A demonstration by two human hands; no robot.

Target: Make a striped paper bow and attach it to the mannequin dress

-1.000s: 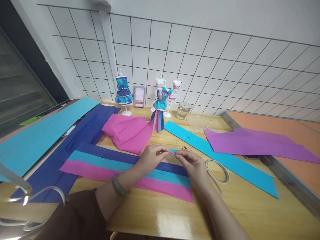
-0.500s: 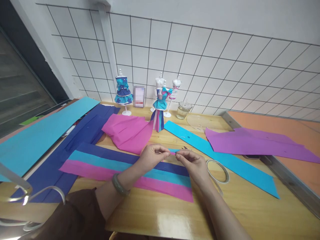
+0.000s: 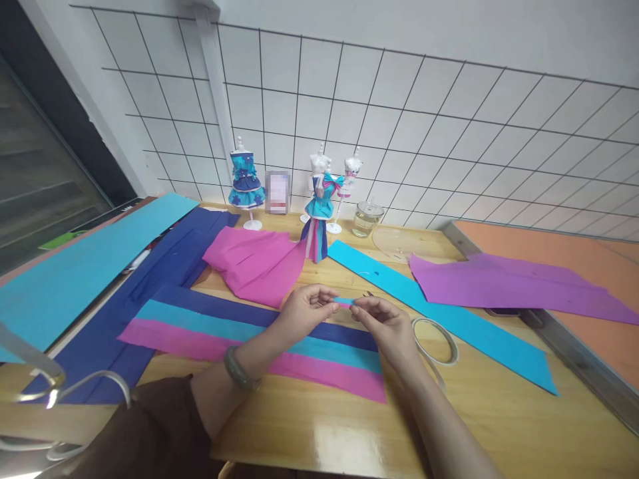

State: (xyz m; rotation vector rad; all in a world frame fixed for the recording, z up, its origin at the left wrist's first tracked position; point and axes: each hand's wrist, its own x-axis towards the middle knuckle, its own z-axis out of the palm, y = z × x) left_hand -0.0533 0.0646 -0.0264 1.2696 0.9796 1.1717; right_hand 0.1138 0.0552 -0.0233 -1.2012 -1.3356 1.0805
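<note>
Between my two hands is a small blue and pink strip (image 3: pixel 344 301), thin like crepe paper. My left hand (image 3: pixel 307 311) pinches its left end, and my right hand (image 3: pixel 382 320) pinches the right end. Below them on the table lies a long striped sheet (image 3: pixel 200 324) in navy, light blue and pink, partly covered by my left forearm. A roll of tape (image 3: pixel 453 349) lies just right of my right hand. Behind my hands, the dark tips of a tool (image 3: pixel 368 294) show; the rest of it is hidden.
Small dress forms stand at the back, one in a blue tiered dress (image 3: pixel 245 183), another in a teal dress (image 3: pixel 319 206). Near them are a glass cup (image 3: pixel 367 219) and a phone (image 3: pixel 277 193). Pink (image 3: pixel 254 263), blue (image 3: pixel 479 326), purple (image 3: pixel 514 286) and navy (image 3: pixel 124 313) sheets lie around.
The small strip between my fingers has tilted or spread, so more of its blue shows above the pink. Both hands stay almost in place.
</note>
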